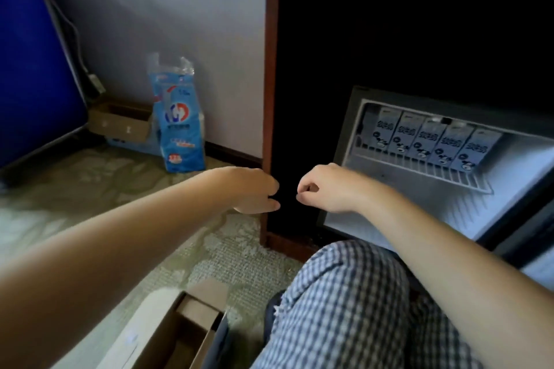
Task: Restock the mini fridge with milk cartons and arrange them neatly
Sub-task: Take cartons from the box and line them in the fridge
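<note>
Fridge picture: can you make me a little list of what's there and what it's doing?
fridge: open, low on the right
cartons: five, standing in a row on the wire shelf
left hand: open, holding nothing
right hand: fingers curled, holding nothing
box: cardboard, open, at the bottom edge
blue pack: standing by the wall

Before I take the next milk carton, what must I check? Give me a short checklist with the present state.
1. Left hand free: ok, holds nothing.
2. Right hand free: ok, fingers curled, nothing held.
3. Fridge open: ok.
4. Milk cartons in one row on the wire shelf: ok, five side by side.
5. Cartons left in the cardboard box: cannot tell, inside is dark.
</note>
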The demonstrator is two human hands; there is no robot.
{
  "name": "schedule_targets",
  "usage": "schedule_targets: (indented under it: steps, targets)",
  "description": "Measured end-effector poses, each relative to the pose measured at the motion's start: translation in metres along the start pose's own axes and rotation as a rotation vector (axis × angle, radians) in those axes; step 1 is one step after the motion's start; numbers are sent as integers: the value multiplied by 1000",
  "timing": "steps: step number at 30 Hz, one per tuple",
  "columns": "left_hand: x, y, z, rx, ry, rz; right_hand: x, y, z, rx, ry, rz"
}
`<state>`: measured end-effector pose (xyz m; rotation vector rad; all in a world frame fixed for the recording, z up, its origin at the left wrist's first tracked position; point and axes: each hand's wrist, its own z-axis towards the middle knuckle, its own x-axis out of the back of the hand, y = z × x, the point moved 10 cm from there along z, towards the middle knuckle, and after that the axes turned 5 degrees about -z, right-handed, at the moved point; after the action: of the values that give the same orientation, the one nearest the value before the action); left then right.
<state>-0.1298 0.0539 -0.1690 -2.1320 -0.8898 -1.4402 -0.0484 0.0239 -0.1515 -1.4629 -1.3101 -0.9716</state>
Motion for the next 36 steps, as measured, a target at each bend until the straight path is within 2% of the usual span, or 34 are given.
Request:
schedule_targets:
  steps: [5, 10, 13, 17, 21, 24, 30, 36]
  targets:
    - [-46, -23, -56, -14, -55, 20, -51, -62, -3, 67, -67, 13]
    - [-113, -58, -106, 101, -48, -96, -132, -112, -11, 126, -268, 42]
    - [-167, -72, -129, 152, -111, -169, -168, -142, -18, 161, -320, 101]
    - [-232, -95, -161, 276, -230, -375, -215, -186, -27, 255, -397, 38]
    - [-289, -117, -192, 429, -178, -569, -251, -231, -36, 353, -458, 11]
    - [-341, -109, -211, 470, -217, -682, -280, -251, -43, 403, -532, -13]
    - [-409, -92, -227, 571, -141, -695, -318, -258, -48, 498, -639, -183]
    - [-424, -86, -231, 610, -21, -529, -356, -266, -54, 596, -745, -330]
